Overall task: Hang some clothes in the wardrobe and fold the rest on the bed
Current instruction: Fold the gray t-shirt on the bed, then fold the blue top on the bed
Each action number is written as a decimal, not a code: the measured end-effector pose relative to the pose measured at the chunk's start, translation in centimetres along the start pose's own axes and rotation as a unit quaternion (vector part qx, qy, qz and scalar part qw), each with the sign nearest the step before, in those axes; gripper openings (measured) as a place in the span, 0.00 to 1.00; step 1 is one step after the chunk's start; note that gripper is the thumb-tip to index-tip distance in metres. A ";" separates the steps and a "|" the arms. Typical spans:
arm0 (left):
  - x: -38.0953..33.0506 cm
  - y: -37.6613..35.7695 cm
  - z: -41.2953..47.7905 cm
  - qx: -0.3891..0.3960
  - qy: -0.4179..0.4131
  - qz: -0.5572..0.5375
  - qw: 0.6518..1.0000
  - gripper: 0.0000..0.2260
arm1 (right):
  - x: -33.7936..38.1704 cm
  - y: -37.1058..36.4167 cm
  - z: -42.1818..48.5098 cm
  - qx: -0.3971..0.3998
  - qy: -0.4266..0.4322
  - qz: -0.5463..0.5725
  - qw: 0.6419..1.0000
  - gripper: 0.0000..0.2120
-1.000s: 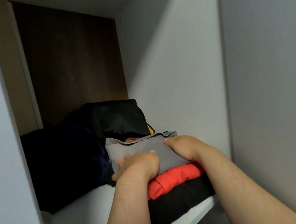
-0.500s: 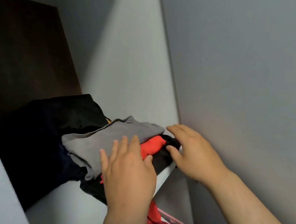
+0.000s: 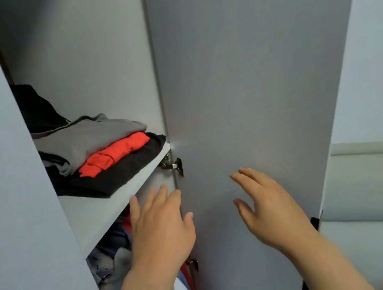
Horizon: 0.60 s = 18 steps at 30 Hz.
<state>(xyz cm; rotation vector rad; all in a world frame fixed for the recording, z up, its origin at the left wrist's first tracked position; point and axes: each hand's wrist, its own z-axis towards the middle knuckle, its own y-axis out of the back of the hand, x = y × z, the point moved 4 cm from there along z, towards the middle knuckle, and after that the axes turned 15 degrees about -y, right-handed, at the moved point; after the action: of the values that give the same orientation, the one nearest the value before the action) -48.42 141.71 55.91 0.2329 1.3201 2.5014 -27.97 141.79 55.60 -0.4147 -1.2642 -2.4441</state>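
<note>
Your left hand [image 3: 159,227] and right hand [image 3: 268,210] both hang in front of the wardrobe with fingers spread and relaxed, holding nothing. The left sits just below the front edge of the shelf [image 3: 96,215]; the right is in front of the open door [image 3: 249,73], and you cannot tell whether it touches the panel.

On the shelf a stack of 3 folded pieces lies against the right wall: a grey top [image 3: 89,138] uppermost, a red piece [image 3: 114,153] under it, a black piece [image 3: 124,170] at the bottom, its corner reaching the shelf's front edge. Behind them sits a dark heap [image 3: 37,111]. That stack looks settled, so this part of the job seems done.

Below the shelf, hanging clothes [image 3: 117,252] show in the gap, so some hanging also looks done. How much is left you cannot judge from here.

The bed [image 3: 373,191] shows only as a pale strip at the right, and nothing on it can be made out. The rail and hangers are hidden by the shelf and your left arm. The left door [image 3: 6,199] blocks the rest of the inside.
</note>
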 end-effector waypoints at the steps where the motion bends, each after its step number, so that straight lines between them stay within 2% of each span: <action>1: -0.6 -0.4 -0.6 -0.005 -0.008 -0.016 1.000 0.22 | -0.9 0.6 -1.3 -0.006 -0.013 -0.002 1.000 0.25; 4: -3.2 -1.2 -2.2 -0.034 -0.042 -0.057 0.997 0.20 | -3.5 2.6 -4.8 -0.028 -0.050 -0.005 0.998 0.23; 10: -10.9 -3.1 -2.6 -0.037 -0.143 -0.177 0.973 0.20 | -10.2 7.3 -10.3 -0.106 -0.129 -0.030 0.986 0.19; 13: -15.7 -3.5 -2.4 -0.071 -0.223 -0.256 0.938 0.20 | -14.6 9.1 -13.0 -0.117 -0.193 -0.068 0.972 0.18; 18: -23.6 -4.6 -1.8 -0.120 -0.379 -0.349 0.848 0.14 | -20.8 12.0 -16.7 -0.125 -0.299 -0.108 0.940 0.20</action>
<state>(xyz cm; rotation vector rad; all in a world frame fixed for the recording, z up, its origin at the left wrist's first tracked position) -25.83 134.75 50.98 0.5075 0.5911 1.6363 -5.68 125.23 46.38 -1.2230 -1.2604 -2.7906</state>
